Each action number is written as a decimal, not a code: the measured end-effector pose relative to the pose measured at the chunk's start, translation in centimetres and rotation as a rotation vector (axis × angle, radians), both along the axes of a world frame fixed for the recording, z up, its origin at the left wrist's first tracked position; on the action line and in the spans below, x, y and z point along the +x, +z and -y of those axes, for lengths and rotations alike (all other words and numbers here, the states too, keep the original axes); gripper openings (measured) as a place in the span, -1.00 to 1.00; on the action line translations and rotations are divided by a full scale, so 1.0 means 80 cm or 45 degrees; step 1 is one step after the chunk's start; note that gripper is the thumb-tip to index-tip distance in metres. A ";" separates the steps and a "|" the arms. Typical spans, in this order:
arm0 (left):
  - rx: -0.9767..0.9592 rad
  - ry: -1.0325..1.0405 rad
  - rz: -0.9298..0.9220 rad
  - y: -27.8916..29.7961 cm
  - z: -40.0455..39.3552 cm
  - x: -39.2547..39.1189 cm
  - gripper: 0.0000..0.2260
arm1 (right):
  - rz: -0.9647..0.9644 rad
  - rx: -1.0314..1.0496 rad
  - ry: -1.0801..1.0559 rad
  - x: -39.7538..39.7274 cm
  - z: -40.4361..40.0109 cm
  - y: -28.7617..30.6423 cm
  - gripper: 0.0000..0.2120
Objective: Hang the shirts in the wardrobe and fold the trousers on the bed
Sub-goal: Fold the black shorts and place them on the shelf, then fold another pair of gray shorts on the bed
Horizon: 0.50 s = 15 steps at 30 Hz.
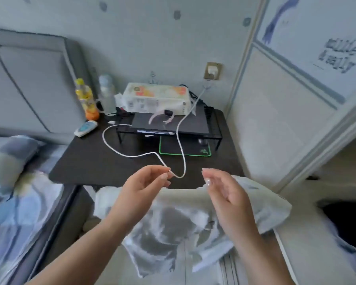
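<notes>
Both forearms reach out from the bottom of the view over a crumpled white and grey garment [173, 227] that lies bunched below them, between the bed [19, 202] and the wardrobe [296, 99]; whether it is a shirt or trousers I cannot tell. Left hand [146, 182] pinches the end of a white charging cable [144, 155] between thumb and fingertips, the cable looping back across the dark tabletop [86, 161] to a wall plug [212, 72]. Right hand [224, 188] hovers just beside it, fingers relaxed and slightly curled, holding nothing. Judging by this, the task has barely advanced: no shirt shows on a hanger, the wardrobe panel in view looks closed, and no folded trousers lie on the visible part of the bed. Clearing the cable seems a side step, with the hanging and folding left to do
</notes>
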<state>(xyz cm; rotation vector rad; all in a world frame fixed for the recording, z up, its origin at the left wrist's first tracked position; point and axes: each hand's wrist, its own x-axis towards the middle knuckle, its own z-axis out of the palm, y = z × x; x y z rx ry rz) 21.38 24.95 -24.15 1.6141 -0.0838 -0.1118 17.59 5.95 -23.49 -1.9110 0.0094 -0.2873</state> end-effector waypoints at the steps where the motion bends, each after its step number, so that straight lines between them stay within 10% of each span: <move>1: -0.010 0.099 -0.016 -0.001 -0.045 -0.012 -0.86 | -0.015 -0.004 0.087 0.001 -0.039 0.002 -0.79; 15: -0.213 1.110 -0.121 -0.019 -0.449 -0.179 -0.88 | -0.093 -0.020 1.048 0.013 -0.468 0.002 -0.81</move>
